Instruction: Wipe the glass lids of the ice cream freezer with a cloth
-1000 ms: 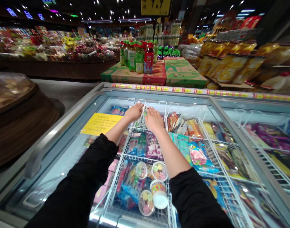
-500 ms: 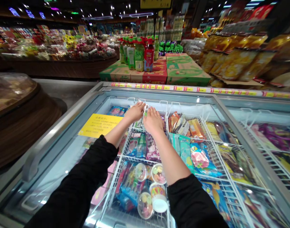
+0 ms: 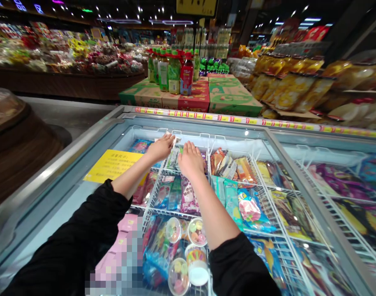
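Note:
My left hand (image 3: 161, 148) is near the far end of a chest freezer's glass lid (image 3: 114, 133). A small white piece (image 3: 177, 140), like tissue or cloth, shows at its fingertips, mostly hidden under the hand. Beside it my right hand (image 3: 191, 159) lies flat on the glass, fingers stretched out, with nothing visible in it. A yellow notice (image 3: 112, 166) is stuck on the lid, left of my left forearm. Beneath the glass, white wire baskets (image 3: 157, 181) hold wrapped ice creams (image 3: 249, 205) and several plastic cups (image 3: 179, 275).
A metal frame with a price strip (image 3: 218, 118) edges the freezer's far side. Behind it stand cartons (image 3: 231, 94) topped with drink bottles (image 3: 174, 74). Bagged goods (image 3: 292, 88) are stacked at right. A round wooden display stand (image 3: 21, 127) is on the left.
My left hand has moved slightly left across the glass, the white piece shifting with it, and the gap between my hands has widened. The whole view has shifted a little.

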`<state>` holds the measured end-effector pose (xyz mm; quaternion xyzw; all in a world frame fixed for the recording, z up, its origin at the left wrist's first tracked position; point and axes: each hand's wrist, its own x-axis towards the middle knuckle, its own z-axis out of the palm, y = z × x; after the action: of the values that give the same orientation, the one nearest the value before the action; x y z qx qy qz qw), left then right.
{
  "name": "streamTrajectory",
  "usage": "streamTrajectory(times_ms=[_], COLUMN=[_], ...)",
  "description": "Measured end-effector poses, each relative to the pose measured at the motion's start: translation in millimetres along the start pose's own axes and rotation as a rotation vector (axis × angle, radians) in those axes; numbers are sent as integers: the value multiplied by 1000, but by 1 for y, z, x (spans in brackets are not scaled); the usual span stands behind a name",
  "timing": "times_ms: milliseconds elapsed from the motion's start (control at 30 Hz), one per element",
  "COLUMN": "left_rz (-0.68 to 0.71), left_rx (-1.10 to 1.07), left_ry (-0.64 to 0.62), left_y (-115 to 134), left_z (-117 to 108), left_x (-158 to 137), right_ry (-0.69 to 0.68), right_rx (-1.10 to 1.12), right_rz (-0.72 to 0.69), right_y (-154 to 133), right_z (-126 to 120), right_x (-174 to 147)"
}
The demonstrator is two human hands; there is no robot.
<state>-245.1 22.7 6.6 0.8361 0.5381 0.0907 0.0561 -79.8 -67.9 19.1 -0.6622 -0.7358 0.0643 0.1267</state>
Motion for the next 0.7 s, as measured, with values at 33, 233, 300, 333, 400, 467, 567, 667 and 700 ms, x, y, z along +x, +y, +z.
streamTrajectory(times_ms=[33,233,300,333,400,467,567,667,700], left_rz=[30,86,35,12,-32,-71,-87,-11,28], left_rx=[0,-6,0,1,2,6,12,11,8], left_ry=[-12,-73,-79,-77,-69,-59,-47,-73,-91], left_y=[3,27,27,25,18,6,-9,-15,-13], left_z=[1,2,-1,-2,-5,-6,-5,-3,-2], left_x=[2,61,84,93,103,104,86,63,57], right_ry=[1,14,18,19,20,17,10,-3,-8], right_rx=[-2,6,21,28,34,29,26,24,20], right_rz=[1,-7,-13,-14,-15,-18,-19,-12,-12], right_y=[0,1,2,3,4,5,5,4,4], right_z=[0,3,5,5,5,5,5,4,3], right_x=[0,0,1,1,2,2,3,3,3])
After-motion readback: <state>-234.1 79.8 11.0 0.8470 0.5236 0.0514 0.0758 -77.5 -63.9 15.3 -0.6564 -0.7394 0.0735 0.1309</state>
